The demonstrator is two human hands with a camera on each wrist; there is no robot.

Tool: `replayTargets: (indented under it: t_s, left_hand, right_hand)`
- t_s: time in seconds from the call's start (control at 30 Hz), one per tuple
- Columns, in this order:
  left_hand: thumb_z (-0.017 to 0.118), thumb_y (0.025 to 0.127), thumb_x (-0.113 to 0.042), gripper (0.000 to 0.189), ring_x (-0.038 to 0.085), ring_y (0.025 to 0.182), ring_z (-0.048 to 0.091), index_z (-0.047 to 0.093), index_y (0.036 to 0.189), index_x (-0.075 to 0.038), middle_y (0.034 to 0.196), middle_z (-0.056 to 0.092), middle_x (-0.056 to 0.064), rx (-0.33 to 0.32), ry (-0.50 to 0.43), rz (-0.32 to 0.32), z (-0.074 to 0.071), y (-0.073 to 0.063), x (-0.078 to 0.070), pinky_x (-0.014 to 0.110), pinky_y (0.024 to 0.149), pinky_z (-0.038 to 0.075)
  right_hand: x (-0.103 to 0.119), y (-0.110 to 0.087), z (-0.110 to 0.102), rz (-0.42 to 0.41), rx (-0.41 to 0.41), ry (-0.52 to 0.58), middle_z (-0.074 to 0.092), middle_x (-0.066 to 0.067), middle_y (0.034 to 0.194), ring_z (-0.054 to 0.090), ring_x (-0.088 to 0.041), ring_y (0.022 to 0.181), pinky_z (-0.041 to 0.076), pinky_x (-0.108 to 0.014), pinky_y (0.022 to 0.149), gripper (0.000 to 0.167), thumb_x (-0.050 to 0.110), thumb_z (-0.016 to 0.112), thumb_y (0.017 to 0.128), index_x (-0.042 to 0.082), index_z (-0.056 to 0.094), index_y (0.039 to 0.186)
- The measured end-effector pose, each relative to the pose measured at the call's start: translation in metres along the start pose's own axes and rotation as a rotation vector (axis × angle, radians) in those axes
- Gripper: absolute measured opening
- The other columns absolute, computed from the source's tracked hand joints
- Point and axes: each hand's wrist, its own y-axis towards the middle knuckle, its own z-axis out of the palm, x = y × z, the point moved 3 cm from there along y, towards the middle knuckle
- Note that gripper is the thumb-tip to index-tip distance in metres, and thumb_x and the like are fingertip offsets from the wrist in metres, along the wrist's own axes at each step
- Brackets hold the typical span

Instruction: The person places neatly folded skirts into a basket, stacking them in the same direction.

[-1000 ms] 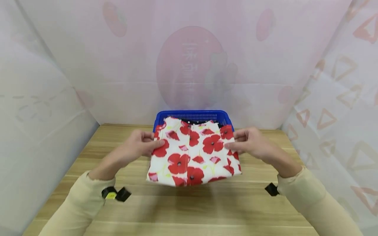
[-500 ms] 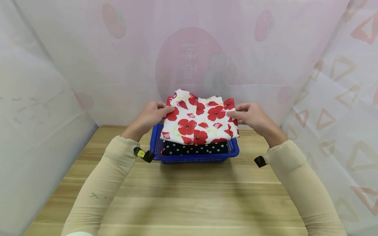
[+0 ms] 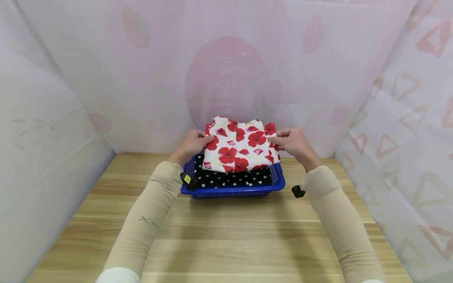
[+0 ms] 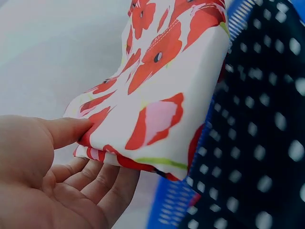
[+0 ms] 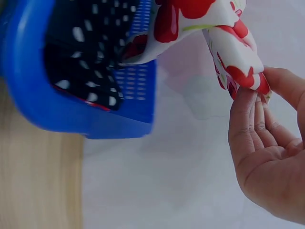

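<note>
A folded white cloth garment with red poppies [image 3: 244,147] hangs over the blue plastic basket [image 3: 230,192]. My left hand [image 3: 192,144] pinches its left edge, thumb on top and fingers beneath, as the left wrist view shows on the garment [image 4: 162,109]. On the opposite edge my right hand [image 3: 293,143] pinches a folded corner between thumb and fingers. Under the floral garment, a black cloth with white polka dots [image 3: 226,179] lies folded inside the basket. Its front strip shows in the head view, while its back part is hidden by the floral garment.
The basket stands on a wooden table [image 3: 230,236] near the back wall sheet [image 3: 148,86]. White printed sheets also hang at the left and right sides. Black wrist cameras are strapped to both sleeves.
Both hands have carried the floral garment away from the front of the table and over the basket, then slightly lower. More of the polka-dot cloth now shows at the basket's front.
</note>
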Motion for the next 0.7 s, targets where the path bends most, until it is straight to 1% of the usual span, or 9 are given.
replayTargets:
  t_s: [0.1, 0.2, 0.27, 0.33, 0.43, 0.53, 0.6, 0.67, 0.7]
  left_hand:
    - [0.062, 0.108, -0.025, 0.03, 0.009, 0.077, 0.068, 0.067, 0.11, 0.005, 0.097, 0.07, 0.007, 0.005, 0.008, -0.032, 0.0, 0.002, 0.018, 0.027, 0.073, 0.063]
    - [0.062, 0.108, -0.024, 0.028, 0.009, 0.072, 0.066, 0.068, 0.1, 0.002, 0.086, 0.069, 0.003, 0.011, 0.025, -0.058, -0.002, 0.003, 0.032, 0.026, 0.067, 0.061]
    - [0.063, 0.108, -0.023, 0.029, 0.009, 0.066, 0.063, 0.067, 0.089, -0.001, 0.077, 0.066, 0.0, 0.011, 0.056, -0.076, -0.002, 0.002, 0.039, 0.025, 0.062, 0.058]
    - [0.063, 0.107, -0.021, 0.033, 0.008, 0.06, 0.06, 0.067, 0.08, -0.003, 0.068, 0.064, -0.002, 0.013, 0.1, -0.088, -0.002, 0.001, 0.044, 0.024, 0.057, 0.054]
    - [0.064, 0.106, -0.02, 0.042, 0.008, 0.052, 0.054, 0.06, 0.066, -0.009, 0.057, 0.058, -0.005, -0.008, 0.204, -0.106, -0.002, 0.001, 0.05, 0.023, 0.052, 0.048]
    - [0.065, 0.105, -0.022, 0.05, 0.008, 0.047, 0.048, 0.049, 0.058, -0.014, 0.051, 0.048, -0.007, -0.025, 0.338, -0.111, 0.0, 0.002, 0.055, 0.022, 0.048, 0.041]
    - [0.065, 0.105, -0.024, 0.053, 0.009, 0.046, 0.043, 0.044, 0.057, -0.015, 0.049, 0.041, -0.006, -0.034, 0.428, -0.104, 0.002, 0.003, 0.057, 0.023, 0.048, 0.038]
    - [0.065, 0.105, -0.027, 0.052, 0.011, 0.048, 0.041, 0.043, 0.059, -0.014, 0.052, 0.038, -0.005, -0.033, 0.518, -0.086, 0.005, 0.004, 0.058, 0.024, 0.049, 0.036]
    - [0.064, 0.105, -0.028, 0.05, 0.013, 0.05, 0.041, 0.044, 0.062, -0.014, 0.054, 0.038, -0.004, -0.036, 0.566, -0.071, 0.006, 0.004, 0.057, 0.025, 0.05, 0.037]
  right_hand:
    - [-0.014, 0.005, 0.014, 0.018, 0.028, -0.004, 0.073, -0.015, 0.123, 0.072, -0.024, 0.105, 0.059, -0.046, 0.106, 0.039, 0.033, 0.076, 0.099, 0.003, 0.073, 0.123]
    - [-0.025, 0.007, 0.027, 0.028, 0.037, -0.021, 0.073, -0.014, 0.121, 0.071, -0.023, 0.103, 0.059, -0.046, 0.105, 0.038, 0.032, 0.076, 0.099, 0.002, 0.072, 0.123]
    - [-0.03, 0.009, 0.034, 0.027, 0.034, -0.034, 0.073, -0.014, 0.118, 0.069, -0.023, 0.098, 0.06, -0.043, 0.099, 0.038, 0.031, 0.077, 0.099, 0.002, 0.073, 0.122]
    - [-0.034, 0.009, 0.04, 0.017, 0.024, -0.07, 0.074, -0.013, 0.111, 0.067, -0.022, 0.093, 0.061, -0.038, 0.089, 0.037, 0.031, 0.077, 0.098, 0.002, 0.074, 0.12]
    - [-0.039, 0.011, 0.048, -0.006, 0.013, -0.131, 0.075, -0.01, 0.098, 0.064, -0.02, 0.083, 0.057, -0.03, 0.074, 0.032, 0.03, 0.079, 0.097, 0.003, 0.077, 0.113]
    - [-0.046, 0.012, 0.054, -0.02, 0.005, -0.18, 0.07, -0.002, 0.082, 0.061, -0.016, 0.073, 0.052, -0.026, 0.065, 0.024, 0.028, 0.079, 0.096, 0.005, 0.078, 0.101]
    - [-0.05, 0.013, 0.058, -0.029, 0.006, -0.213, 0.062, 0.001, 0.071, 0.055, -0.014, 0.065, 0.047, -0.025, 0.06, 0.023, 0.026, 0.079, 0.096, 0.004, 0.075, 0.091]
    - [-0.053, 0.013, 0.061, -0.043, -0.001, -0.241, 0.06, 0.003, 0.066, 0.052, -0.012, 0.061, 0.046, -0.025, 0.059, 0.022, 0.023, 0.078, 0.096, 0.004, 0.073, 0.087]
    - [-0.054, 0.012, 0.062, -0.055, -0.003, -0.258, 0.061, 0.0, 0.065, 0.052, -0.013, 0.06, 0.046, -0.026, 0.059, 0.021, 0.022, 0.077, 0.097, 0.003, 0.073, 0.087]
